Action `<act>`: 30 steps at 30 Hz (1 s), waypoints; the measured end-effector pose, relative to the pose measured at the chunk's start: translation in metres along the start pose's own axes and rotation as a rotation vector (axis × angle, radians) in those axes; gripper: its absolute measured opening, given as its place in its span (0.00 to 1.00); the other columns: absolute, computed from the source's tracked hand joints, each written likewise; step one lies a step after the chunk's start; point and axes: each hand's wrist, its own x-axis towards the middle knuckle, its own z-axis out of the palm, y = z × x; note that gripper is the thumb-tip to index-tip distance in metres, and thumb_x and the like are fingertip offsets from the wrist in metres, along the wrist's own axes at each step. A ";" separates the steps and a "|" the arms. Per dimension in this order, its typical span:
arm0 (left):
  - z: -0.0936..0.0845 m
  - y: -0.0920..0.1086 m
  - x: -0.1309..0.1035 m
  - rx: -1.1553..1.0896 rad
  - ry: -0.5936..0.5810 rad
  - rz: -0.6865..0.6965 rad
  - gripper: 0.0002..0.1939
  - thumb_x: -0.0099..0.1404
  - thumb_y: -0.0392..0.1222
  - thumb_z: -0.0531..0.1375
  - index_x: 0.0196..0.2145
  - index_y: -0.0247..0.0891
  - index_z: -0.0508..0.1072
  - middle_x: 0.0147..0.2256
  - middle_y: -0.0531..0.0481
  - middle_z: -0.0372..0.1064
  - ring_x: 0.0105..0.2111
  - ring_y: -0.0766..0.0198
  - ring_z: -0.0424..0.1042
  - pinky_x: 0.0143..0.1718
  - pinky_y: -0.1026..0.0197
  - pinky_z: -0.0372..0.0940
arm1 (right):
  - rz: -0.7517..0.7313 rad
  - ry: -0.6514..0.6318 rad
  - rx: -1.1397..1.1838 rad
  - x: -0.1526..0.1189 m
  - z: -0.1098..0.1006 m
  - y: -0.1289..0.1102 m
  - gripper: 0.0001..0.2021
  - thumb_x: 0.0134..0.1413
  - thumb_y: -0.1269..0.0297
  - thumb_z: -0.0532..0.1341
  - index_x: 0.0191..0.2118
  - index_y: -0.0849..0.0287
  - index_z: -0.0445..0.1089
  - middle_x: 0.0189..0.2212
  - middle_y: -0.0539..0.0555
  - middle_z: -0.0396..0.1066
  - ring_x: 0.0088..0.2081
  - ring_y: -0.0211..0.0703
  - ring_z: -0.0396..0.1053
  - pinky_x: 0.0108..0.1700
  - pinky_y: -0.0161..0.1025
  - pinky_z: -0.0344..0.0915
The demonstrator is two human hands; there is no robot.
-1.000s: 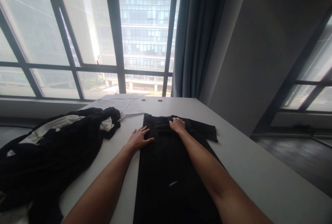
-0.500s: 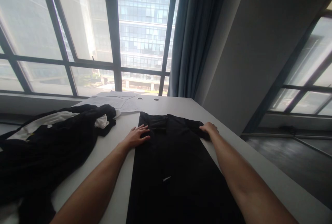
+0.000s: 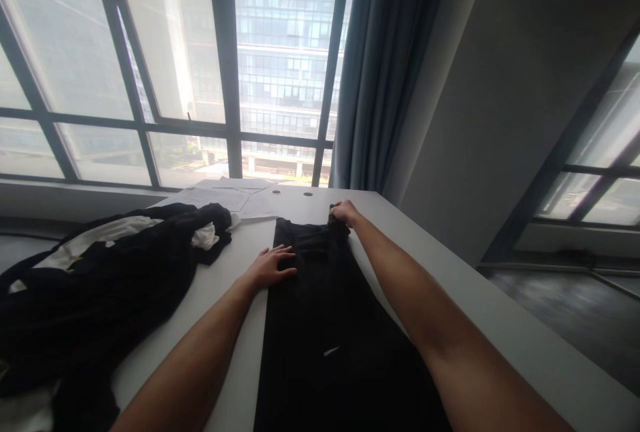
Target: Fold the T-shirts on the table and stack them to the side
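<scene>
A black short-sleeved shirt lies on the white table, its collar end away from me and a small white mark on its middle. My left hand rests flat on the shirt's left edge near the top, fingers spread. At the top right, my right hand is closed on a bunched part of the shirt, lifted a little above the table. The cloth below that hand is gathered into folds, and the right side slants inward toward it.
A heap of black and white clothes lies at the left of the table. Sheets of paper are spread at the far edge beside two round cable holes. Beyond stand windows and a blue-grey curtain.
My right hand has moved left and away from me, carrying the right sleeve side inward over the shirt. My left hand stays pressed on the left edge. The view has shifted slightly.
</scene>
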 end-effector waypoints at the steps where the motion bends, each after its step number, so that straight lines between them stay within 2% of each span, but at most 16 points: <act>1: 0.000 0.000 0.000 -0.001 0.005 0.004 0.32 0.64 0.65 0.56 0.60 0.49 0.69 0.67 0.51 0.54 0.68 0.50 0.49 0.68 0.43 0.41 | -0.049 -0.080 0.030 -0.006 0.010 -0.010 0.26 0.52 0.55 0.67 0.53 0.66 0.72 0.39 0.62 0.77 0.36 0.47 0.75 0.36 0.38 0.71; 3: 0.000 0.000 0.000 -0.001 0.017 0.001 0.31 0.64 0.64 0.56 0.60 0.48 0.69 0.66 0.50 0.55 0.68 0.51 0.50 0.68 0.44 0.41 | -0.148 -0.273 0.053 -0.020 0.026 -0.022 0.31 0.53 0.52 0.67 0.60 0.61 0.66 0.45 0.62 0.76 0.41 0.47 0.75 0.42 0.38 0.71; 5: 0.000 0.000 0.000 0.003 0.027 -0.009 0.31 0.64 0.64 0.56 0.59 0.46 0.70 0.66 0.48 0.56 0.67 0.51 0.51 0.68 0.45 0.42 | -0.249 -0.389 -0.018 -0.034 0.035 -0.025 0.31 0.54 0.51 0.66 0.61 0.58 0.66 0.48 0.60 0.75 0.45 0.46 0.74 0.47 0.37 0.70; 7: 0.001 0.000 0.000 0.005 0.038 -0.012 0.30 0.64 0.62 0.55 0.57 0.45 0.72 0.65 0.47 0.58 0.67 0.50 0.52 0.68 0.44 0.43 | -0.300 -0.403 -0.193 -0.046 0.038 -0.022 0.25 0.55 0.53 0.65 0.57 0.58 0.70 0.50 0.59 0.75 0.48 0.47 0.73 0.50 0.37 0.68; 9: 0.002 0.000 0.001 -0.002 0.056 -0.007 0.27 0.65 0.60 0.55 0.56 0.44 0.73 0.64 0.47 0.60 0.66 0.50 0.53 0.67 0.43 0.44 | -0.293 -0.353 -0.403 -0.058 0.038 -0.015 0.21 0.57 0.54 0.64 0.53 0.59 0.74 0.50 0.60 0.75 0.50 0.50 0.72 0.52 0.39 0.66; 11: 0.004 -0.002 0.002 -0.014 0.081 -0.011 0.24 0.66 0.57 0.55 0.55 0.44 0.73 0.63 0.47 0.62 0.66 0.50 0.55 0.67 0.43 0.45 | -0.266 -0.305 -0.539 -0.073 0.039 -0.008 0.22 0.59 0.51 0.61 0.54 0.58 0.73 0.52 0.62 0.73 0.53 0.55 0.70 0.54 0.44 0.66; 14: 0.008 -0.004 0.004 -0.025 0.116 -0.011 0.21 0.65 0.53 0.57 0.52 0.44 0.75 0.61 0.47 0.65 0.64 0.52 0.58 0.66 0.44 0.48 | -0.259 -0.340 -0.543 -0.099 0.048 0.002 0.34 0.58 0.42 0.58 0.65 0.55 0.61 0.63 0.65 0.61 0.60 0.61 0.63 0.58 0.49 0.61; 16: 0.009 -0.006 0.005 -0.024 0.147 0.000 0.19 0.65 0.51 0.58 0.51 0.43 0.75 0.61 0.46 0.65 0.64 0.52 0.59 0.66 0.45 0.50 | -0.241 -0.435 -0.517 -0.113 0.057 0.006 0.41 0.57 0.36 0.55 0.70 0.52 0.51 0.69 0.64 0.48 0.66 0.66 0.51 0.63 0.56 0.54; 18: 0.009 -0.006 0.005 -0.021 0.197 0.005 0.19 0.65 0.50 0.58 0.50 0.42 0.76 0.61 0.46 0.65 0.63 0.51 0.60 0.65 0.46 0.52 | -0.202 -0.487 -0.515 -0.118 0.066 0.010 0.42 0.57 0.33 0.51 0.71 0.49 0.45 0.72 0.62 0.37 0.69 0.70 0.38 0.64 0.65 0.45; 21: 0.006 -0.004 0.003 -0.025 0.256 0.005 0.17 0.66 0.50 0.58 0.47 0.42 0.78 0.59 0.46 0.68 0.60 0.51 0.64 0.63 0.47 0.56 | -0.140 -0.446 -0.521 -0.105 0.071 0.017 0.42 0.59 0.32 0.47 0.72 0.49 0.43 0.72 0.61 0.33 0.70 0.72 0.31 0.63 0.71 0.38; 24: 0.003 -0.001 0.001 -0.017 0.246 0.038 0.17 0.65 0.52 0.58 0.47 0.44 0.78 0.57 0.48 0.70 0.58 0.51 0.66 0.61 0.46 0.58 | -0.133 -0.396 -0.514 -0.076 0.069 0.029 0.40 0.61 0.33 0.45 0.72 0.50 0.43 0.72 0.60 0.33 0.70 0.68 0.32 0.64 0.68 0.37; 26: 0.003 0.000 -0.001 0.001 0.211 0.073 0.19 0.64 0.55 0.59 0.49 0.45 0.77 0.58 0.48 0.69 0.59 0.51 0.65 0.62 0.45 0.57 | -0.209 -0.310 -0.502 -0.060 0.066 0.035 0.37 0.64 0.37 0.43 0.72 0.52 0.43 0.72 0.60 0.34 0.71 0.63 0.34 0.66 0.62 0.37; 28: 0.004 0.000 -0.001 0.022 0.157 0.086 0.23 0.64 0.59 0.60 0.52 0.46 0.75 0.60 0.48 0.66 0.60 0.50 0.63 0.64 0.44 0.53 | -0.270 -0.168 -0.487 -0.053 0.061 0.037 0.34 0.68 0.43 0.41 0.71 0.57 0.47 0.71 0.62 0.41 0.70 0.58 0.39 0.67 0.57 0.41; 30: 0.006 0.000 -0.001 0.053 0.119 0.062 0.25 0.64 0.60 0.58 0.55 0.48 0.74 0.62 0.49 0.64 0.62 0.49 0.61 0.65 0.41 0.48 | -0.246 -0.094 -0.488 -0.057 0.057 0.034 0.32 0.68 0.46 0.42 0.68 0.60 0.55 0.67 0.66 0.52 0.67 0.58 0.51 0.64 0.55 0.48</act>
